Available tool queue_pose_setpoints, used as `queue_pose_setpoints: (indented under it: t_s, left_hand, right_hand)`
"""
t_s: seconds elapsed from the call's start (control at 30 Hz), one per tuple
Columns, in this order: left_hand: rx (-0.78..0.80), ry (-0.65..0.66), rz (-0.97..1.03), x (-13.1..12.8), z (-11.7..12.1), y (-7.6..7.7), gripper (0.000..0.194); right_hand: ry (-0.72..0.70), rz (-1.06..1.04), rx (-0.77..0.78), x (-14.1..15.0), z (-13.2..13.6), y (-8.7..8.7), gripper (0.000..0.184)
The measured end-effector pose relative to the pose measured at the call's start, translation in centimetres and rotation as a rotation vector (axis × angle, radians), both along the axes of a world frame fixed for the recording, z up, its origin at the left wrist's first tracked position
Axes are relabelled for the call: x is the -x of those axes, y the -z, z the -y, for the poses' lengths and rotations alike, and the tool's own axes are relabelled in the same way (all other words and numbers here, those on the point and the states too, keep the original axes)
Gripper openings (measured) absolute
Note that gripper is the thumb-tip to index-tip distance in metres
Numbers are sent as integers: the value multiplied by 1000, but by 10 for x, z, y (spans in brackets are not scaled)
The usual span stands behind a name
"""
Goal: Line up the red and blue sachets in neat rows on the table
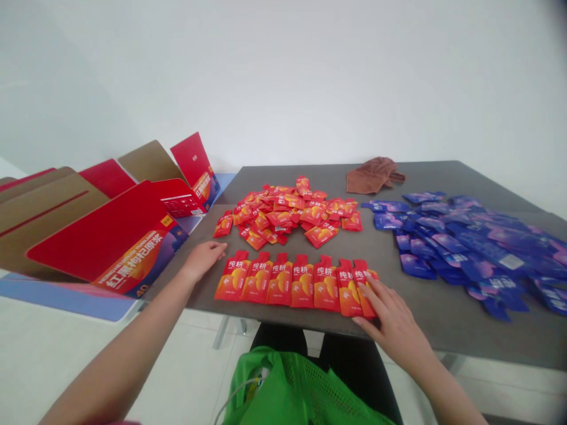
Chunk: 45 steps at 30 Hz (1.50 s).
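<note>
Overall, the grey worktop (266, 174) offers open room along its far-left edge and between the blue pouches (469, 242), right, and the row of seven red pouches (302, 286) near the front edge, below the red heap (287, 209). The right hand (392, 313) lies over the right-end pouch; whether its grip pinches cannot be told. The left hand (204, 260), fingers half-curled, is just beyond the left end, grip slightly spread.

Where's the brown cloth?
In the head view, the cloth lies at the table's far edge, right of centre, between the red pouches and blue pouches.
</note>
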<state>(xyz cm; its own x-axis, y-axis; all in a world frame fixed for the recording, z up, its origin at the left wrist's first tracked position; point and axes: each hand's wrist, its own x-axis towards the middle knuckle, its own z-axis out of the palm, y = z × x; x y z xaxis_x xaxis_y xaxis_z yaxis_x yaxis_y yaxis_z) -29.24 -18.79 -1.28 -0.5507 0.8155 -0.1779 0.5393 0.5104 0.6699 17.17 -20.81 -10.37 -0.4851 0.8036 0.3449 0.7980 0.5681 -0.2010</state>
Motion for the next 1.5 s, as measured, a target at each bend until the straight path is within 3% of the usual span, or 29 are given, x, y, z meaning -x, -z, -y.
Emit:
queue_pose_setpoints:
  t_s: [0.2,0.4,0.5,0.63,0.77,0.93,1.1,1.27,1.37,1.5]
  left_hand:
    - [140,23,216,-9,-63,7,32]
    - [33,-28,301,-14,-76,11,24]
    - [-94,-55,324,1,-61,1,21]
    - [-204,-34,365,33,-14,-23,21]
    - [-49,74,467,53,40,-37,28]
    - [141,203,501,52,65,-23,33]
    - [220,247,273,52,55,-2,33]
    - [180,205,42,70,35,6,31]
    - [101,116,-92,84,13,9,31]
    - [35,-25,-150,89,-31,15,50]
  right_hand:
    - [4,-2,-6,1,0,0,64]
    - [-1,-3,4,0,0,0,64]
    - [1,7,5,0,0,0,63]
    - [2,2,0,0,1,1,65]
    - [10,-5,-11,-1,0,5,67]
    - [1,5,-25,-3,-2,9,68]
    - [8,24,-22,-3,-1,9,67]
    - [21,28,-30,-2,0,8,67]
    - [21,29,-32,-1,0,9,65]
    - [18,29,-32,-1,-1,8,64]
